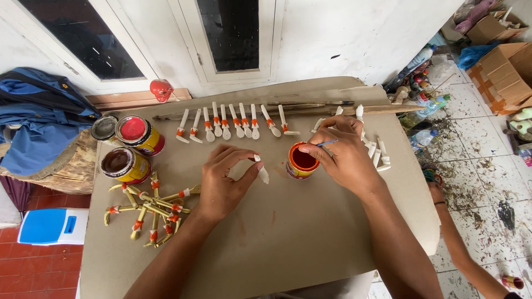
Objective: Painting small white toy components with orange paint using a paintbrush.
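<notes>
Just left of the small orange paint can (pixel 302 161), our left hand (pixel 221 182) pinches a white wooden piece (pixel 262 173) (unpainted so far); above the can, our right hand (pixel 343 152) pinches a thin brush (pixel 327 143).

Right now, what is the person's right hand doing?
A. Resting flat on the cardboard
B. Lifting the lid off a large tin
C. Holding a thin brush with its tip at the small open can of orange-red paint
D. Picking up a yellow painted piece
C: the right hand pinches a thin blue-handled brush pointing into the small paint can, while the left hand holds a white spoon-shaped piece.
</notes>
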